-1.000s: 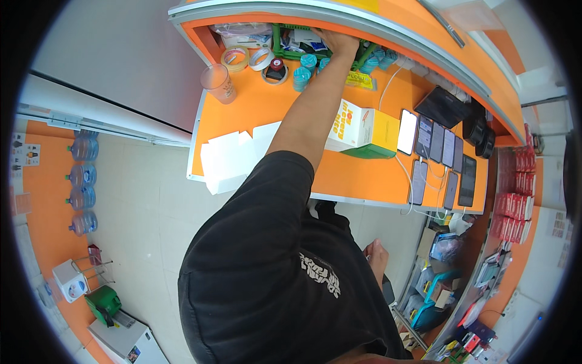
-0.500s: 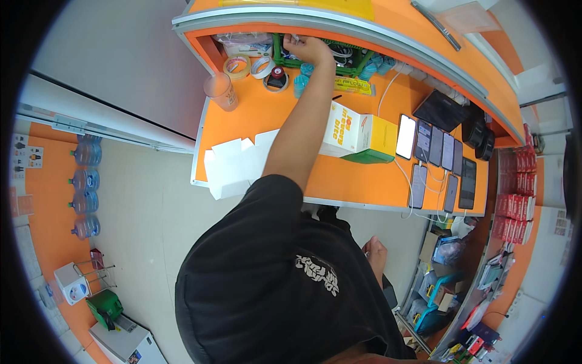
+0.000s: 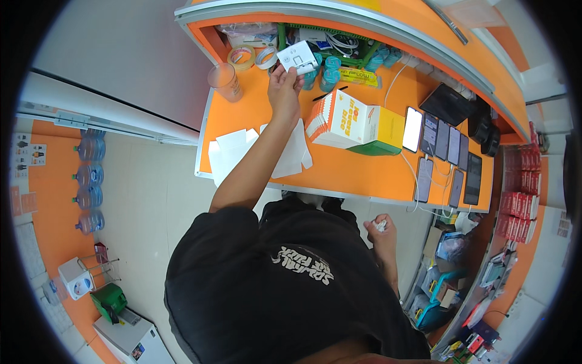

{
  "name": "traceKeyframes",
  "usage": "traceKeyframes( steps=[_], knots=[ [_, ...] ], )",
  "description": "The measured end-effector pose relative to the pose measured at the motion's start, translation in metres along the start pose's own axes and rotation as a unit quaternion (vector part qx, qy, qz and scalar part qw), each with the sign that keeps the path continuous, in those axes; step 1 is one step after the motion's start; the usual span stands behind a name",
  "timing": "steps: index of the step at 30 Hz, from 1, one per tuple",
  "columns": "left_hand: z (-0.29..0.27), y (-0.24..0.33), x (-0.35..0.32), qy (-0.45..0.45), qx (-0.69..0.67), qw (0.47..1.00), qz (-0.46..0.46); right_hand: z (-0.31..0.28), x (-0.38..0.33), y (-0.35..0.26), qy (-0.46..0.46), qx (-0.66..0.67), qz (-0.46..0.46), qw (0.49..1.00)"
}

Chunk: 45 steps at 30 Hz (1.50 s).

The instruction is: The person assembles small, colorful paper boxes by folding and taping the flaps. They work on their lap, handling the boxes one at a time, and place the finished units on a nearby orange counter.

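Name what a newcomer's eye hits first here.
The left hand holding a flat white packet in front of the green basket. Then the yellow, green and white box in the middle of the orange desk. Last, the phones grouped at its right end, one bright white.

The flat white piece looks smooth, the shirt matt cloth, the cup translucent plastic.
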<state>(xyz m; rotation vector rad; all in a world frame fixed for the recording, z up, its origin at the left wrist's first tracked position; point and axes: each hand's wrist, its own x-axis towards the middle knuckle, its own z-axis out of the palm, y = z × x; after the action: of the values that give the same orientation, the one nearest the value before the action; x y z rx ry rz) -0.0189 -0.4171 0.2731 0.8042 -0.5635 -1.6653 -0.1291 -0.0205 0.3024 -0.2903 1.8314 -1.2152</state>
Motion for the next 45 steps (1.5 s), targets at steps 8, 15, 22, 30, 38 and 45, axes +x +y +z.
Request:
traceKeyframes(
  steps=[8,15,22,30,38,45],
  knots=[
    [-0.009,0.036,-0.064,-0.141,-0.011,0.988,-0.059,0.029,0.023,-0.093,-0.041,-0.092,-0.158,0.982],
    [-0.002,0.052,-0.107,-0.215,0.119,0.969,-0.001,0.08,0.042,-0.159,-0.06,-0.172,-0.306,0.934],
    [0.004,0.049,-0.129,-0.242,0.148,0.959,0.01,0.11,0.051,-0.159,-0.084,-0.143,-0.338,0.926],
    [0.008,0.051,-0.142,-0.272,0.182,0.945,0.021,0.104,0.059,-0.154,-0.081,-0.087,-0.291,0.949],
    [0.01,0.046,-0.14,-0.243,0.199,0.949,0.029,0.117,0.054,-0.149,-0.025,-0.104,-0.343,0.933],
    [0.011,0.056,-0.156,-0.311,-0.061,0.941,-0.12,0.121,0.057,-0.139,0.125,-0.317,-0.621,0.706]
  ],
)
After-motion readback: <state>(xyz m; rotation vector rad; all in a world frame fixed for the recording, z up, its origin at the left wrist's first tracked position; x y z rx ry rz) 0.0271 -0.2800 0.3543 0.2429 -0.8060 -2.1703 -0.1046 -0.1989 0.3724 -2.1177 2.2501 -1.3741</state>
